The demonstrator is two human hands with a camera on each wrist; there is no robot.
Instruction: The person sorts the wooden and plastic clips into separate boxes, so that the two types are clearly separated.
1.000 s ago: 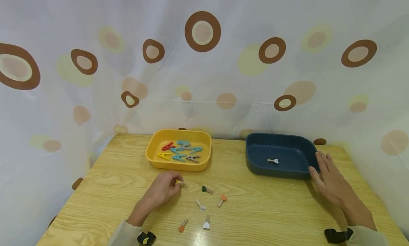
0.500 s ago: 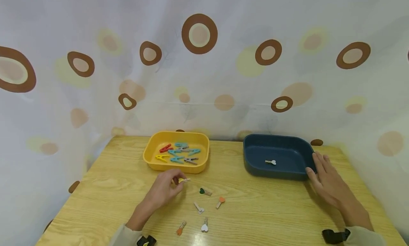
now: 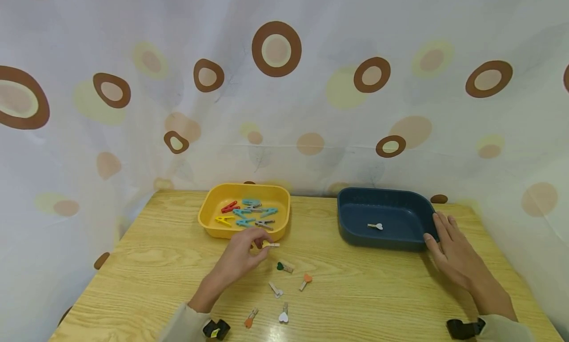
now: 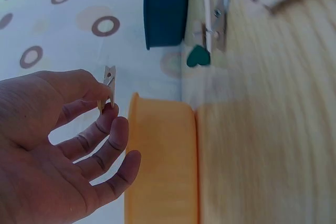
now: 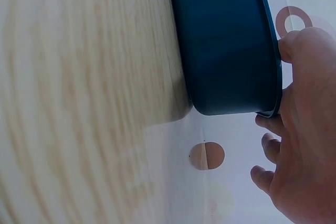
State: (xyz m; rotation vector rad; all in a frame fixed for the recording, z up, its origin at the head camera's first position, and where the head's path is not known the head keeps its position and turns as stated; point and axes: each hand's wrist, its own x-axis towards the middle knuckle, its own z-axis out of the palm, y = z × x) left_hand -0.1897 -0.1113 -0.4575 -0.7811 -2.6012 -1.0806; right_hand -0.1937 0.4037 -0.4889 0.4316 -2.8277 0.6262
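Observation:
My left hand point(image 3: 240, 255) pinches a small wooden clothespin point(image 3: 274, 245) with a yellow heart, just in front of the yellow tray point(image 3: 209, 228). In the left wrist view, thumb and fingertips hold this clothespin point(image 4: 109, 80) by one end, off the table. My right hand point(image 3: 460, 260) rests against the right end of the dark blue tray point(image 3: 378, 240), its fingers fairly straight along the rim. One wooden clothespin with a white heart point(image 3: 376, 226) lies in the blue tray. Nearest the left hand on the table is a clothespin with a dark green heart point(image 3: 284, 267).
Several plastic clothespins, such as a red one point(image 3: 229, 207) and a yellow one point(image 3: 224, 220), lie in the yellow tray. More heart clothespins lie on the wooden table point(image 3: 355, 297): two orange point(image 3: 305, 281) and two whitish point(image 3: 283, 315). A patterned curtain point(image 3: 284, 110) hangs behind.
My left hand has moved right and slightly away from me, carrying the yellow-heart clothespin off the table. The right hand has stayed at the blue tray; the head view has shifted slightly.

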